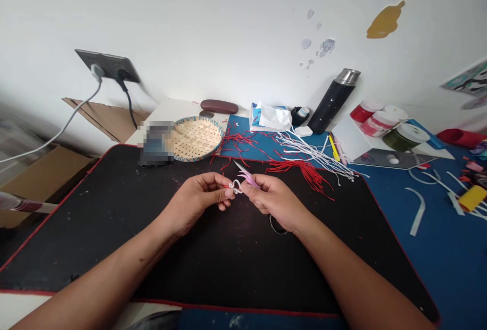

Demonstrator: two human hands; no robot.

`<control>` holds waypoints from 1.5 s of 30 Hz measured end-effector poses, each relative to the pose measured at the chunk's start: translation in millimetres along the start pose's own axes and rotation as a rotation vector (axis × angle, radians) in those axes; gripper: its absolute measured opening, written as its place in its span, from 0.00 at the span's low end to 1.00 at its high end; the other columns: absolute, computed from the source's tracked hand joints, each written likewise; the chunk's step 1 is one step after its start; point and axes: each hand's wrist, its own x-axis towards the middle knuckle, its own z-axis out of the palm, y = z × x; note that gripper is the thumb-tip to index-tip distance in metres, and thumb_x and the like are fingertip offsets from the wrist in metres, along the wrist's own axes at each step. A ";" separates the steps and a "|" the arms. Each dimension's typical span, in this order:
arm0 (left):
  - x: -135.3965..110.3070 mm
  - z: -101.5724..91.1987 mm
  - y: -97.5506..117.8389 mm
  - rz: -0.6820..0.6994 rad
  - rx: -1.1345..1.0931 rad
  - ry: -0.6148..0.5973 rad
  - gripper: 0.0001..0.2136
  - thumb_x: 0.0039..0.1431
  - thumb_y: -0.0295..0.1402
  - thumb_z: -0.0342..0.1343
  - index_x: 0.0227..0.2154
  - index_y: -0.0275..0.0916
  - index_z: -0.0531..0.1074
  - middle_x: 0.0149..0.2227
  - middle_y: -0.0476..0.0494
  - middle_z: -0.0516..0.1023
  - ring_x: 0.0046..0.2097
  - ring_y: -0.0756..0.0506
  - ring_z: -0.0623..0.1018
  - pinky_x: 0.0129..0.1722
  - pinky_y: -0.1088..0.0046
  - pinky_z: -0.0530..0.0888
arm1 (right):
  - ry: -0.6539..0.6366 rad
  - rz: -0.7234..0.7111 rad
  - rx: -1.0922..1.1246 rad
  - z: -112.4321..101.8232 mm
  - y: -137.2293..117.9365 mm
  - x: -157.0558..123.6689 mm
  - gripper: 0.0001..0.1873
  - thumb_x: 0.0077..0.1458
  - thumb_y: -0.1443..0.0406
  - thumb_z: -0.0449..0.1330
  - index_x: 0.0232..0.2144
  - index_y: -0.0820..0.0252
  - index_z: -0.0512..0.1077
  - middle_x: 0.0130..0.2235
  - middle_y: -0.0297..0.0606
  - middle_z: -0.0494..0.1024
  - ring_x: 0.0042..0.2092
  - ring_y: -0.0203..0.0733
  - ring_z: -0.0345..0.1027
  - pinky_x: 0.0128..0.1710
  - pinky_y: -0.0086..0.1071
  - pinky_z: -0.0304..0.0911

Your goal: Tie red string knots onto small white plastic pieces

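My left hand and my right hand meet above the middle of the black mat. Between their fingertips is a small white cord loop with a red end. My left hand pinches the red end of the loop. My right hand is closed round small pink-handled scissors, whose blades point up and left, and it also touches the loop. A thin ring-shaped thing shows under my right wrist on the mat.
Behind the hands lie bundles of red cords and white cords on a blue mat. A woven basket, a black flask, a tissue pack, paint jars and paper scraps stand further back and right.
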 end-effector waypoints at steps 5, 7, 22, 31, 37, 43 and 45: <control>-1.1 0.8 -0.4 0.011 -0.027 -0.015 0.16 0.45 0.37 0.78 0.31 0.34 0.81 0.27 0.47 0.80 0.29 0.50 0.77 0.28 0.76 0.73 | 0.004 -0.009 -0.047 -0.7 0.5 -0.2 0.21 0.59 0.48 0.67 0.32 0.57 0.67 0.22 0.23 0.55 0.22 0.29 0.43 0.20 0.28 0.38; -1.9 1.5 -0.7 0.016 -0.035 -0.025 0.15 0.45 0.37 0.78 0.31 0.34 0.81 0.26 0.47 0.80 0.28 0.50 0.77 0.28 0.76 0.73 | 0.000 -0.007 -0.062 -0.5 -0.2 -0.3 0.20 0.59 0.48 0.67 0.33 0.57 0.69 0.22 0.23 0.55 0.22 0.30 0.43 0.20 0.28 0.38; -1.3 1.3 -0.6 -0.008 0.113 -0.055 0.15 0.46 0.39 0.77 0.31 0.35 0.81 0.27 0.46 0.81 0.28 0.50 0.77 0.29 0.75 0.74 | -0.002 -0.016 -0.005 0.9 0.4 -0.1 0.23 0.58 0.46 0.68 0.32 0.58 0.69 0.22 0.22 0.55 0.22 0.29 0.43 0.20 0.27 0.37; -4.0 6.5 -0.5 0.006 0.164 -0.059 0.15 0.46 0.40 0.76 0.30 0.35 0.81 0.26 0.47 0.80 0.28 0.50 0.76 0.29 0.75 0.74 | -0.009 -0.014 -0.016 0.8 0.7 0.0 0.22 0.57 0.47 0.68 0.32 0.58 0.70 0.21 0.22 0.55 0.22 0.30 0.43 0.20 0.27 0.38; -4.5 7.0 -1.6 0.040 0.184 -0.051 0.15 0.48 0.40 0.75 0.31 0.35 0.80 0.26 0.48 0.80 0.28 0.50 0.76 0.29 0.75 0.75 | -0.006 -0.026 -0.051 -0.2 0.7 -0.2 0.23 0.57 0.46 0.68 0.33 0.58 0.71 0.22 0.23 0.56 0.22 0.29 0.43 0.20 0.27 0.39; -6.7 13.1 -2.1 0.115 0.216 0.030 0.13 0.49 0.39 0.74 0.31 0.36 0.80 0.27 0.50 0.80 0.28 0.50 0.76 0.29 0.75 0.75 | -0.010 -0.023 -0.046 2.0 -1.6 -0.1 0.23 0.58 0.46 0.67 0.31 0.58 0.68 0.23 0.23 0.57 0.22 0.29 0.43 0.20 0.27 0.40; -7.5 15.0 -2.2 0.134 0.235 0.051 0.11 0.50 0.38 0.73 0.31 0.36 0.79 0.26 0.50 0.79 0.27 0.51 0.76 0.29 0.74 0.75 | -0.008 -0.026 -0.043 2.2 -1.5 0.1 0.22 0.59 0.47 0.66 0.31 0.58 0.67 0.23 0.24 0.58 0.23 0.29 0.44 0.20 0.27 0.40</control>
